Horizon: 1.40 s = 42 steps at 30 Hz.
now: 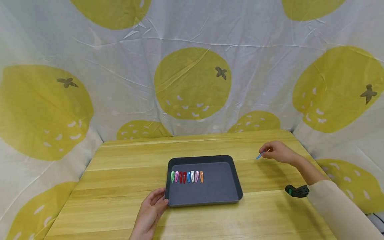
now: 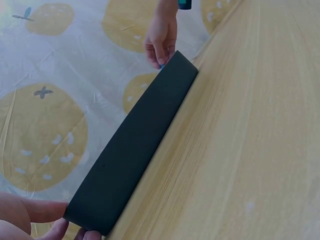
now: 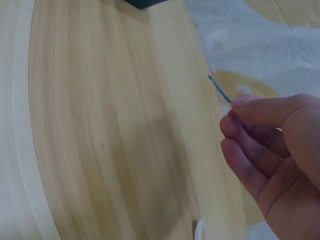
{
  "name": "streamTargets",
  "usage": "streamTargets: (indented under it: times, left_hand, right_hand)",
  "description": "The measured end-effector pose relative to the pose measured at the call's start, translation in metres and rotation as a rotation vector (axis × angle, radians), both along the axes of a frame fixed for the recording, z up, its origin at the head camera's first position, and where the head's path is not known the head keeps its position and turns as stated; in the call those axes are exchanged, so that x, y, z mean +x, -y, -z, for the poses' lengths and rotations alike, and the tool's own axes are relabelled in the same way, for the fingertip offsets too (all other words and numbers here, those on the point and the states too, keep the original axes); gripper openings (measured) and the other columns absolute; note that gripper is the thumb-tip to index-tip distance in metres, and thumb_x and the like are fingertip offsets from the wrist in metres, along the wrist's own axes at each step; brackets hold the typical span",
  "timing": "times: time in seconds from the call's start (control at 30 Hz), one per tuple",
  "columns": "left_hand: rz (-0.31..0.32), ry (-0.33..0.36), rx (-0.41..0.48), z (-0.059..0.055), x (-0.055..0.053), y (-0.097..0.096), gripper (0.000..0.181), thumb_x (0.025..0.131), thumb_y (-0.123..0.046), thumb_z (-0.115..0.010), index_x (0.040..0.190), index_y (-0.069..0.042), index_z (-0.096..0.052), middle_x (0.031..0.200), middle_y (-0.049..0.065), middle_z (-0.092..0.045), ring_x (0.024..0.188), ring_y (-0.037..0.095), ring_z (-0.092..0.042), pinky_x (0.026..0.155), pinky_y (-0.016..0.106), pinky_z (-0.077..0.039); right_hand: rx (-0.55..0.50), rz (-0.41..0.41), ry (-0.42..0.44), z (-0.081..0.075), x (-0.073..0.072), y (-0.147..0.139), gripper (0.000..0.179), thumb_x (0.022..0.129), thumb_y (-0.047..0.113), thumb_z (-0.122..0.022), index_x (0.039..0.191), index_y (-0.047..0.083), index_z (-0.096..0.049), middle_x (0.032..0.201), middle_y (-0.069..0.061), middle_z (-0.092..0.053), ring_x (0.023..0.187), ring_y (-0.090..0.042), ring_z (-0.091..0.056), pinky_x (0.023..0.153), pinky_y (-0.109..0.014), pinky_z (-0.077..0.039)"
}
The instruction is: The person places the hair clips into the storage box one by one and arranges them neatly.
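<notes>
A dark grey baking tray (image 1: pixel 207 196) stands on the wooden table, and my left hand (image 1: pixel 151 209) grips its near left corner. In the left wrist view, the thumb and fingers hold the tray's end (image 2: pixel 132 145). Inside the tray, toward its left, several snap hair clips (image 1: pixel 188 177) lie side by side in an upright row: green, pink, red, red, blue, white, pink and orange. Off to the right, above the table, my right hand (image 1: pixel 277 152) pinches a blue hair clip (image 1: pixel 259 155) between thumb and fingertips. The right wrist view shows the clip's thin tip (image 3: pixel 218 89) pointing away from the fingers.
The wooden table (image 1: pixel 126 173) reaches back to a white curtain (image 1: pixel 129 83) printed with yellow fruit, which also hangs at both sides. A black device (image 1: pixel 297 191) is at the right wrist. A small white strip (image 3: pixel 199 231) shows at the lower edge of the right wrist view.
</notes>
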<state>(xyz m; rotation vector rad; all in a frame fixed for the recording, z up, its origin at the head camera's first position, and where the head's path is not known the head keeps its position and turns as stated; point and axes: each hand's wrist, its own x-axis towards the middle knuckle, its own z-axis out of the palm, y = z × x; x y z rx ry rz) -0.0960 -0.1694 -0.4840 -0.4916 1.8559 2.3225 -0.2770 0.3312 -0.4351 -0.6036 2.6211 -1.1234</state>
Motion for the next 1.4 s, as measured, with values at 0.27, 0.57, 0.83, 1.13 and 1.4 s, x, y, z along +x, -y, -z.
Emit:
streamTargets:
  times: [0.27,0.57,0.83,1.13,1.4]
  left_hand:
    - [0.006,-0.006,-0.001,-0.001,0.001,0.0,0.057,0.097,0.008,-0.06,0.15,0.01,-0.038,0.151,0.032,-0.039,0.14,0.04,-0.04,0.106,0.039,-0.049]
    - [0.013,0.0,0.006,-0.001,0.001,0.002,0.058,0.098,0.008,-0.06,0.151,0.009,-0.037,0.151,0.033,-0.038,0.14,0.04,-0.04,0.109,0.043,-0.047]
    - [0.014,0.007,0.008,-0.002,0.0,0.002,0.058,0.098,0.007,-0.06,0.151,0.009,-0.037,0.151,0.032,-0.039,0.139,0.039,-0.04,0.109,0.042,-0.046]
    - [0.004,0.011,0.006,-0.004,0.001,0.002,0.057,0.097,0.008,-0.061,0.15,0.009,-0.038,0.15,0.031,-0.04,0.139,0.039,-0.041,0.107,0.04,-0.048]
    - [0.006,0.02,0.002,-0.006,0.0,0.0,0.057,0.097,0.008,-0.061,0.15,0.009,-0.039,0.151,0.031,-0.039,0.14,0.04,-0.041,0.108,0.041,-0.048]
  right_hand:
    - [-0.023,-0.041,-0.025,-0.006,-0.003,0.023,0.005,0.1,-0.001,-0.063,0.105,0.0,-0.062,0.095,-0.018,-0.067,0.087,-0.041,-0.063,0.073,-0.048,-0.056]
    - [-0.032,-0.087,-0.015,-0.012,-0.005,0.048,0.006,0.099,-0.003,-0.064,0.103,0.0,-0.063,0.094,-0.016,-0.07,0.089,-0.042,-0.066,0.073,-0.049,-0.056]
    - [-0.035,-0.138,-0.002,-0.018,-0.006,0.065,0.009,0.098,-0.002,-0.065,0.107,-0.002,-0.067,0.094,-0.009,-0.071,0.091,-0.042,-0.066,0.077,-0.052,-0.056]
    - [-0.064,-0.178,0.003,-0.014,-0.008,0.081,0.018,0.102,0.001,-0.062,0.116,-0.009,-0.068,0.096,-0.013,-0.07,0.087,-0.031,-0.067,0.079,-0.042,-0.058]
    - [-0.233,-0.134,0.163,-0.002,-0.012,0.094,0.025,0.106,0.004,-0.056,0.123,-0.014,-0.061,0.103,-0.019,-0.06,0.088,-0.033,-0.065,0.088,-0.054,-0.058]
